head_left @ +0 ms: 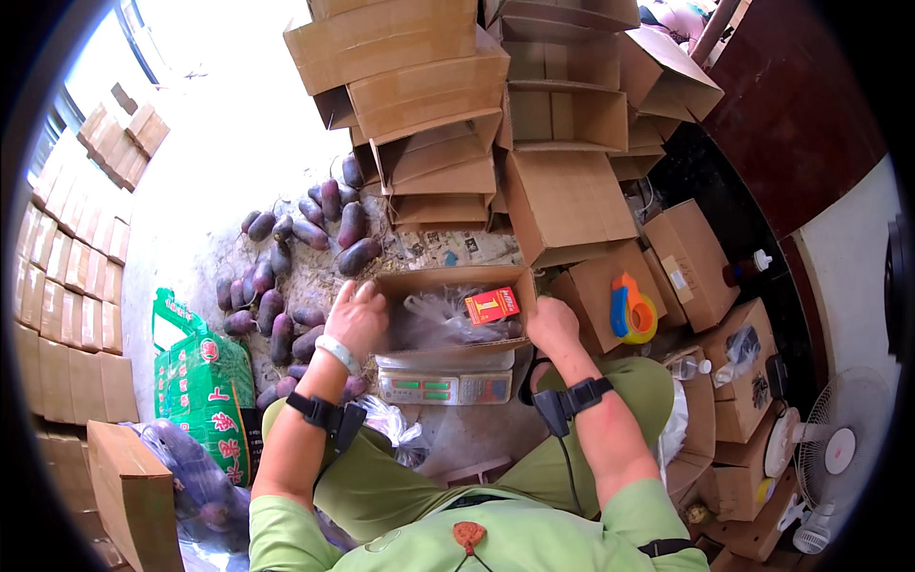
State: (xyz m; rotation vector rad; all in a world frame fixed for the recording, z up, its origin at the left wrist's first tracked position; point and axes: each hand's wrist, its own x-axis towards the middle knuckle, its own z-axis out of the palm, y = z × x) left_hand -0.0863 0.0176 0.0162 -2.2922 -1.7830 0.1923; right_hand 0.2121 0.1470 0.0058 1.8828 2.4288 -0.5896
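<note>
An open cardboard box (400,282) sits on a digital scale (443,389) in front of me. Inside it are crumpled clear plastic (438,319) and a red printed packet (494,303). My left hand (357,319), a white band at the wrist, is beside the box's left end with its fingers apart. My right hand (551,319) grips the box's right end, its fingertips partly hidden by the cardboard.
Many purple oblong vegetables (353,221) lie left and ahead. A green sack (200,381) and bagged vegetables (200,491) are at left, by stacked cartons (71,286). Empty boxes (562,205) are piled ahead. A tape dispenser (629,310) and a fan (839,448) are at right.
</note>
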